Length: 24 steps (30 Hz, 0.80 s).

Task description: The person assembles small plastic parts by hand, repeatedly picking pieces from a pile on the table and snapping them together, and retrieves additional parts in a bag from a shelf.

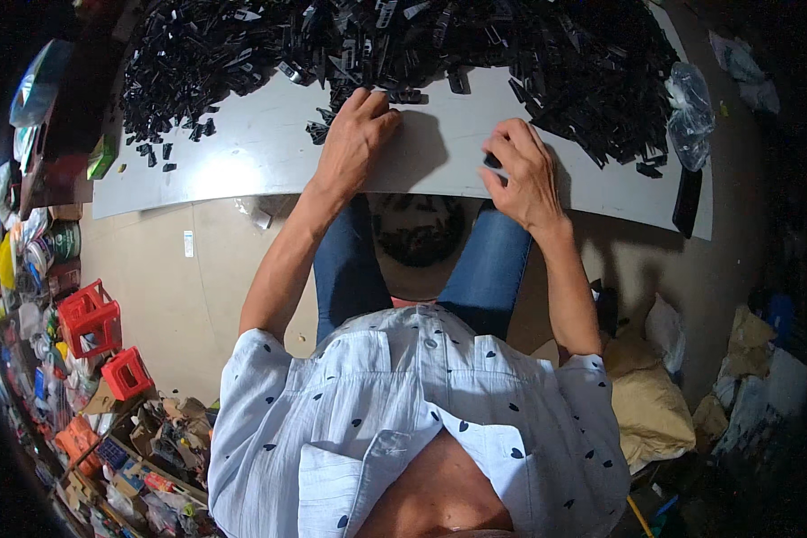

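Note:
A wide heap of small black plastic parts point(269, 45) covers the far side of the light grey table point(269, 170). My left hand point(357, 139) is at the heap's near edge, fingers bent down and drawn together. Its fingertips are partly hidden, so I cannot make out what they hold. Closer to the table's front edge, my right hand point(524, 175) pinches a small black plastic part point(491, 160) between thumb and fingers. A few loose parts lie by the left wrist.
Below the table edge, between my knees, sits a dark round container point(419, 260) with black pieces. A clear plastic bag point(690, 112) lies at the table's right end. Red stools point(90, 318) and piled clutter line the left floor; a tan sack point(646, 403) stands at right.

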Available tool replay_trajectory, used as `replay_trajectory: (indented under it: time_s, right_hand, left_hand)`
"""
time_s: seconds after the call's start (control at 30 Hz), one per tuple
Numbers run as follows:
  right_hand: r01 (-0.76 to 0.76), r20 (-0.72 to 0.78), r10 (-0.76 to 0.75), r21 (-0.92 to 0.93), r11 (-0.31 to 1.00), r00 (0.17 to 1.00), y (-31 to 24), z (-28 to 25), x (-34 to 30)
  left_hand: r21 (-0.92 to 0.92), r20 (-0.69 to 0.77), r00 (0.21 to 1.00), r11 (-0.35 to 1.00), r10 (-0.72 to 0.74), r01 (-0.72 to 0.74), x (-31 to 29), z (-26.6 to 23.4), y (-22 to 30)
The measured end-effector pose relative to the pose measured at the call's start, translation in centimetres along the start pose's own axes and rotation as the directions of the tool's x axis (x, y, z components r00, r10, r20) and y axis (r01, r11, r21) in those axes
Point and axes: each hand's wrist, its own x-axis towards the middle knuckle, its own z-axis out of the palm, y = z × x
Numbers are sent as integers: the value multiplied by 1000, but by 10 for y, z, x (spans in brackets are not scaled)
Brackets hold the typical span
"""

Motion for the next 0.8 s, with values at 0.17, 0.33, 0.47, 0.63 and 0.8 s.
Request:
replay_trajectory:
  time_s: [0.17,0.33,0.47,0.63,0.8]
  right_hand:
    - [-78,-99,79,14,997,992,14,5,-9]
    - [-225,-94,243,164,960,966,24,6,-11]
    - [-248,-86,275,238,939,958,27,6,-13]
    - [-522,385,429,810,266,817,18,-8,-8]
    - [-576,525,316,812,93,790,20,-7,4]
  left_hand:
    - [18,-34,999,1000,-15,16,7,2,9]
    - [-231,2,998,971,-60,59,5,10,34]
    - [-262,-13,991,957,-133,125,2,16,37]
    - [-401,-7,985,903,-170,153,0,12,38]
    - [-475,-10,979,862,-203,174,-9,12,33]
